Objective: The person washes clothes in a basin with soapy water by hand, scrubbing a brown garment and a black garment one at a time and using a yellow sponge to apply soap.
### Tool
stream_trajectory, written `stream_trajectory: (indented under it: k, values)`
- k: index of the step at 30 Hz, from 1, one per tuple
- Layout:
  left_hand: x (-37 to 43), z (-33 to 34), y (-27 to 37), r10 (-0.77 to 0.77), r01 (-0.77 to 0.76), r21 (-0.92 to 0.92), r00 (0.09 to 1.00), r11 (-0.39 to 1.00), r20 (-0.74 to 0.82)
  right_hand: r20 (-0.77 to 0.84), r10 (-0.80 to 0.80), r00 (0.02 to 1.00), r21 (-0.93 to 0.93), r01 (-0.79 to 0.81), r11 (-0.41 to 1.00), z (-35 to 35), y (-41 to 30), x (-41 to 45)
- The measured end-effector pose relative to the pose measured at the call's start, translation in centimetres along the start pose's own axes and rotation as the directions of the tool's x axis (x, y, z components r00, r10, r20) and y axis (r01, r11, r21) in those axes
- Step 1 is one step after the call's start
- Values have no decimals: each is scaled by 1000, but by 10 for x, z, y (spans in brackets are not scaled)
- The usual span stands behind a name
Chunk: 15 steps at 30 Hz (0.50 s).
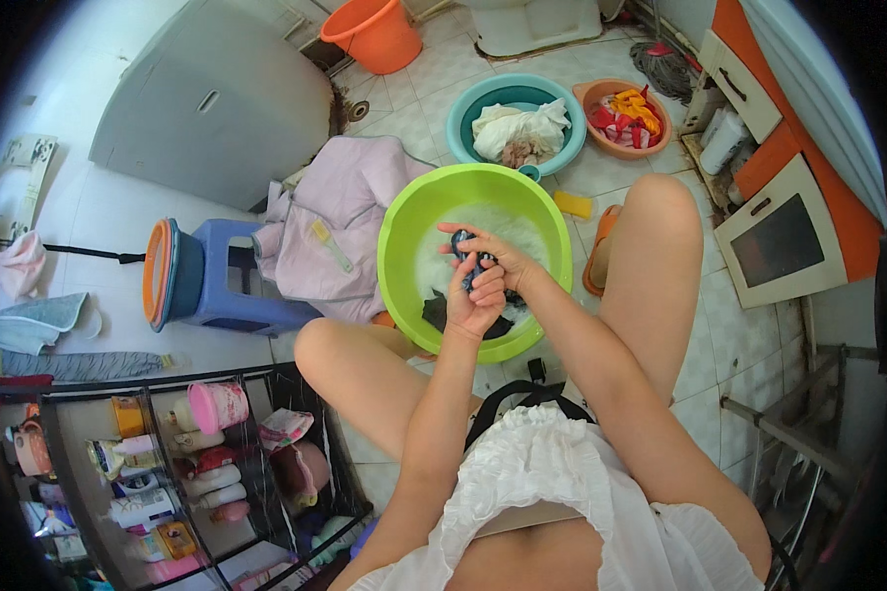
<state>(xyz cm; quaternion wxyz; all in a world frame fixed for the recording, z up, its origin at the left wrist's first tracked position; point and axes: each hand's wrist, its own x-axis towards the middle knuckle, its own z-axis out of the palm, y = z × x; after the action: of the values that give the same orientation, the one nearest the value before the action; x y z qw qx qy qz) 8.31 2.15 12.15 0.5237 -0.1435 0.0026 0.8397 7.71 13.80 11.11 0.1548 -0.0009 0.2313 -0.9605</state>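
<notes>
Both hands are over a bright green plastic basin (395, 244) that stands on the floor between my knees. Bunched between them is a small dark blue patterned cloth (476, 275). My left hand (477, 304) grips it from below with curled fingers. From the upper right, my right hand (497, 255) holds the same cloth, its fingers partly extended. Whitish, sudsy water (443, 214) lies in the basin. Dark wet fabric (436, 314) rests at the basin's near side, partly hidden by my left wrist.
Beyond stand a teal basin (454, 122) with white laundry and an orange basin (588, 96) with red and yellow cloths. Left lies a pink padded garment (355, 177) bearing a scrub brush (332, 247), beside a blue stool (214, 258). A yellow sponge (573, 205) sits right. A shelf rack (148, 384) stands lower left.
</notes>
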Motion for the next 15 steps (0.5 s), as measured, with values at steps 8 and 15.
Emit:
stream_trajectory:
  k: [8, 15]
  values:
    - [-10, -10, 16, -22, 173, 709, 976, 684, -216, -238, -52, 970, -324, -29, 946, 5, 9, 9]
    - [-1, -21, 9, 344, 397, 907, 839, 143, -421, -365, -179, 913, -433, 4, 902, -13, 24, 10]
